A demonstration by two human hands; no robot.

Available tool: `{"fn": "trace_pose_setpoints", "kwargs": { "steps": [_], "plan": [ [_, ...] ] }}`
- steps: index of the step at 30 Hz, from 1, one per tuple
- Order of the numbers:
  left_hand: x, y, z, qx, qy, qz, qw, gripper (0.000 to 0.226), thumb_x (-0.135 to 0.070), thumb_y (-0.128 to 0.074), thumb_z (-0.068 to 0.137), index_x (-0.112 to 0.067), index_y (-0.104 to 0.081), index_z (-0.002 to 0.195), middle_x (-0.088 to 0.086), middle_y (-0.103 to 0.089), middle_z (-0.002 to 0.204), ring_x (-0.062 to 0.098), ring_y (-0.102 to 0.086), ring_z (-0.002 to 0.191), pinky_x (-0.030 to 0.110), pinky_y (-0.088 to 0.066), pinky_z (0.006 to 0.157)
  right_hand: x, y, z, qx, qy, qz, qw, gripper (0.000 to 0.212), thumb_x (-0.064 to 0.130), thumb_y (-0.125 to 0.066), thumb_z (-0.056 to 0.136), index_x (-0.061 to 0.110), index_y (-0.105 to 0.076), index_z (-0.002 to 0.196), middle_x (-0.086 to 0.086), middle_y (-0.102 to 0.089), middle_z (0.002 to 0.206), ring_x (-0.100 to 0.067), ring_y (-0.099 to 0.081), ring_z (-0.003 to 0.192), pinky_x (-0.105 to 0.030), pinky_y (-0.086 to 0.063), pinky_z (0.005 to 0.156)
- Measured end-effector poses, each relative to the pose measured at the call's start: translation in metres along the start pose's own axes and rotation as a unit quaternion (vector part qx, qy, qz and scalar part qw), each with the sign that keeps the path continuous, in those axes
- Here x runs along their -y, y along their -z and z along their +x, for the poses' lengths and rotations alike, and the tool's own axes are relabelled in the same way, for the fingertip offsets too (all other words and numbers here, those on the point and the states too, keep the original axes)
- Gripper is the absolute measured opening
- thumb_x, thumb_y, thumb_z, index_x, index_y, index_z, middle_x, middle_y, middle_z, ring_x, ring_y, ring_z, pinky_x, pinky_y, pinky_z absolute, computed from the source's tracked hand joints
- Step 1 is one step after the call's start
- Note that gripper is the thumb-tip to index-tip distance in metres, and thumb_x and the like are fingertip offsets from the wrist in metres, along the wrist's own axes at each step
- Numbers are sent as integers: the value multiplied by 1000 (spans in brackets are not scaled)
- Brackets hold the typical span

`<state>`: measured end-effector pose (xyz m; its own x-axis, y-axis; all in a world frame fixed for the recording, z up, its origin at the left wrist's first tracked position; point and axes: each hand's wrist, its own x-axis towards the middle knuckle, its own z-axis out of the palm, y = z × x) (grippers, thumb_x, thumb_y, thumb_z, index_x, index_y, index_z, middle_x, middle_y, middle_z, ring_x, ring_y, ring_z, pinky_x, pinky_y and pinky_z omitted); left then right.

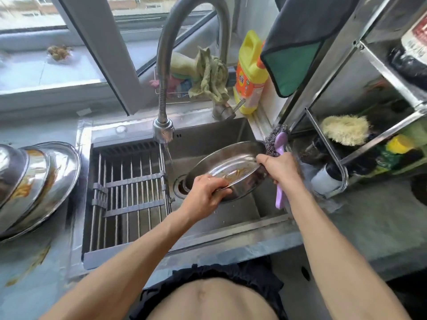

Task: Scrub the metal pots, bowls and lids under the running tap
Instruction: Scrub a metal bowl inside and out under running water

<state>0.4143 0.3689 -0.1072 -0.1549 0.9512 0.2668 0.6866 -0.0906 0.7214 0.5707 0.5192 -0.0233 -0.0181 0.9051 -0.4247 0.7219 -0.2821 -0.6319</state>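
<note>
Steel sink (231, 227) under a window; left hand (205, 195) and right hand (278, 168) each grip a greasy metal bowl (231, 162), right also clasping a purple-handled scourer (279, 144).

One metal bowl (227, 166) over the sink (208, 132), gripped by two hands: left (205, 195), right (278, 166). One purple-handled steel-wool scrubber (277, 144). Three stacked metal lids (34, 183) on the counter. One tap (163, 131). One yellow detergent bottle (249, 75). One drying rack (129, 188). One green cloth (293, 65) hanging.
</note>
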Motion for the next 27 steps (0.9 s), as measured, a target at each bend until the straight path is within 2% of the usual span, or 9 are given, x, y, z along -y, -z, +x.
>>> {"fn": "trace_pose_setpoints", "kwargs": {
  "steps": [2,4,6,8,11,14,17,21,27],
  "plan": [
    [1,1,-7,-52,47,21,997,31,-51,-69,86,-20,-76,84,-10,-66,92,14,-56,90,48,-49,89,2,-4,-5,-20,5,17,1000,76,57,-62,46,14,-68,108,-13,-73,91,-33,-70,81,-38,-58,76],
    [8,7,-14,-61,202,-37,977,48,-65,-72,73,-29,-77,104,-1,-55,133,18,-44,130,39,-36,113,5,-3,-9,-42,11,37,998,76,53,-63,52,14,-65,117,-14,-72,103,-34,-68,92,-38,-55,85],
    [12,20,-17,-76,359,-222,903,82,-75,-71,67,-30,-61,133,1,-39,153,18,-35,144,40,-31,120,6,0,-8,-61,13,53,997,69,45,-66,65,8,-59,123,-12,-67,114,-32,-64,102,-34,-50,87],
    [17,28,-15,-122,460,-406,780,98,-73,-72,69,-27,-42,150,7,-51,150,26,-56,131,49,-52,104,6,3,-10,-64,11,71,995,58,38,-67,71,7,-56,118,-10,-66,110,-31,-66,93,-32,-49,78],
    [2,40,-8,-90,520,-514,676,62,-45,-63,92,-11,-53,143,12,-71,119,25,-72,97,43,-61,75,0,-2,-15,-37,1,97,995,46,35,-68,71,6,-59,105,-6,-65,82,-23,-60,57,-26,-43,54],
    [-4,51,-6,-110,547,-477,679,42,-7,-53,96,-2,-54,137,13,-74,90,20,-73,68,43,-63,64,-15,-16,-20,8,-19,86,996,57,44,-65,71,3,-59,110,-8,-65,85,-22,-59,56,-27,-43,50],
    [1,71,-15,-142,517,-392,748,58,5,-48,89,-17,-42,142,13,-73,103,30,-76,74,49,-64,63,-29,-27,-23,-4,4,-3,1000,65,58,-57,80,4,-58,116,-14,-66,102,-33,-61,83,-33,-44,66],
    [12,98,-36,-158,460,-305,819,42,-18,-50,104,-28,-41,143,10,-74,112,30,-78,83,49,-63,62,-13,-45,-35,59,104,-128,984,39,28,-45,96,1,-63,117,-19,-66,110,-30,-55,77,-26,-36,58],
    [19,100,-47,-153,471,-312,811,37,-48,-40,108,-28,-53,136,10,-74,116,33,-77,89,58,-62,65,26,-123,-65,216,311,-236,895,22,8,-50,93,8,-64,110,-10,-61,93,-34,-60,85,-31,-38,65]
  ]
}}
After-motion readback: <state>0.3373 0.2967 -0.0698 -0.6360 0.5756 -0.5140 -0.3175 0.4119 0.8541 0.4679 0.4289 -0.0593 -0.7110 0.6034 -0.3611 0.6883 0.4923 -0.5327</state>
